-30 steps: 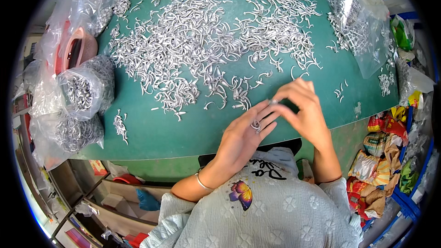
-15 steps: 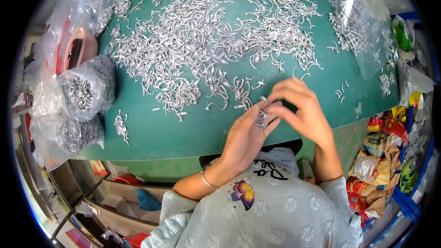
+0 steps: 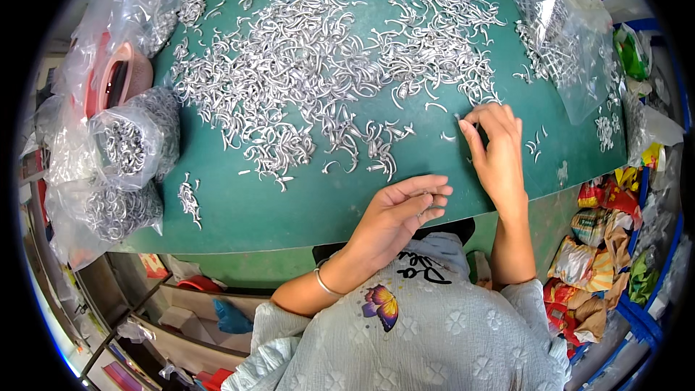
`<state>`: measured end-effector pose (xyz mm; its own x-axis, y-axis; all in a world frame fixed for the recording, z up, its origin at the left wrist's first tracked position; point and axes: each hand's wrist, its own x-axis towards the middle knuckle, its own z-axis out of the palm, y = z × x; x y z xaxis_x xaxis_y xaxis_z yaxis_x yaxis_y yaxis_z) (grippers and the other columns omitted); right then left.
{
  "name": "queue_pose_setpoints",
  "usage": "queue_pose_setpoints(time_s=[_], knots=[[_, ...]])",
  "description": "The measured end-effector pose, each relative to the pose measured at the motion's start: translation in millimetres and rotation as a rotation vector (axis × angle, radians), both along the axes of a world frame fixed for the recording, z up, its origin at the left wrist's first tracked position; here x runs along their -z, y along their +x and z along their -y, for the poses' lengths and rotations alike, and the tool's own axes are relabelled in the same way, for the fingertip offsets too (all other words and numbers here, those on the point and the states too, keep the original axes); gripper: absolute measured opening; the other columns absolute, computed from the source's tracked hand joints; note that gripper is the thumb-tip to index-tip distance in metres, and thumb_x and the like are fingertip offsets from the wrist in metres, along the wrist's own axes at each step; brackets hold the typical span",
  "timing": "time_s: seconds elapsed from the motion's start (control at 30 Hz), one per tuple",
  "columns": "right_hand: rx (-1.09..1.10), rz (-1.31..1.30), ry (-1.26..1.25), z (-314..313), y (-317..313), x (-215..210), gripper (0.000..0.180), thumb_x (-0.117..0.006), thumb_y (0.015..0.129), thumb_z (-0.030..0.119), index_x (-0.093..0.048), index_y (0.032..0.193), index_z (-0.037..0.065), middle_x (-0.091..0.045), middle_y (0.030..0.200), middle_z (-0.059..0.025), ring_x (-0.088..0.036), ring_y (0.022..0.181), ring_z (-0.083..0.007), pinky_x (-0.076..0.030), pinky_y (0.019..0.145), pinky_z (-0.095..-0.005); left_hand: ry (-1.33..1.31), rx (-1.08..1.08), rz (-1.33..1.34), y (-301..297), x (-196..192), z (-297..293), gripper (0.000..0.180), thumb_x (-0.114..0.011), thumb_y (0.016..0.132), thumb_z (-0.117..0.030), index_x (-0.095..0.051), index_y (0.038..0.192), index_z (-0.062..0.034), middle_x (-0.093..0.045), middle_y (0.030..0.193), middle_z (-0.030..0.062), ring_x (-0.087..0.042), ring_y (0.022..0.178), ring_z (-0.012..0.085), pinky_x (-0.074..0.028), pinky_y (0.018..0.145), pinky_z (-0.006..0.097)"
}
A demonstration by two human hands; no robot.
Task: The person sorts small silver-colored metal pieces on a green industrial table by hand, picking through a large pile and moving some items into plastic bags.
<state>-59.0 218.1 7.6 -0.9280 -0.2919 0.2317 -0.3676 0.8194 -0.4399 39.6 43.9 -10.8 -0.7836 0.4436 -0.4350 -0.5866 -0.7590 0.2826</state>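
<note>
The scene is evenly and brightly lit from above. Only soft shadows are cast under the hands. Glare is seen on the plastic bags (image 3: 123, 152). Edges are bent and darkened by fisheye distortion.

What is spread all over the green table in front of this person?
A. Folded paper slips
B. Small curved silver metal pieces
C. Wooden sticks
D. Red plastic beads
B: a wide heap of small curved silver metal pieces covers the green table, with the right hand reaching its edge.
</note>
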Motion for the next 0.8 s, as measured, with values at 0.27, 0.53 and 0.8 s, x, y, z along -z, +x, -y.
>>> queue_pose_setpoints(time_s=[0.27,0.53,0.8], knots=[[-0.185,0.124,0.052,2,17,-12,0.019,-0.074,0.076,0.01,-0.063,0.091,0.005,-0.06,0.09,-0.0069,-0.054,0.086,-0.0269,-0.036,0.077,-0.0373,0.014,0.018,0.024,3,0,6,0.032,-0.054,0.096,-0.007,-0.058,0.125,0.0057,-0.065,0.113,0.0134,-0.061,0.103,0.0188,-0.049,0.094,0.033],[-0.155,0.132,0.038,-13,35,-24,0.021,-0.075,0.073,0.009,-0.061,0.088,0.004,-0.057,0.089,-0.0065,-0.052,0.088,-0.0255,-0.035,0.078,-0.0369,0.035,0.027,0.071,10,1,14,0.035,-0.05,0.097,-0.007,-0.053,0.129,0.007,-0.064,0.116,0.0167,-0.061,0.105,0.0213,-0.049,0.094,0.034],[-0.055,0.023,-0.085,-25,38,-6,0.012,-0.073,0.076,0.005,-0.062,0.081,0.005,-0.06,0.085,-0.0073,-0.053,0.084,-0.0262,-0.037,0.075,-0.0366,-0.017,0.007,0.065,7,-7,12,0.036,-0.049,0.095,-0.001,-0.053,0.129,0.0084,-0.061,0.123,0.0209,-0.059,0.114,0.0255,-0.047,0.101,0.037]])
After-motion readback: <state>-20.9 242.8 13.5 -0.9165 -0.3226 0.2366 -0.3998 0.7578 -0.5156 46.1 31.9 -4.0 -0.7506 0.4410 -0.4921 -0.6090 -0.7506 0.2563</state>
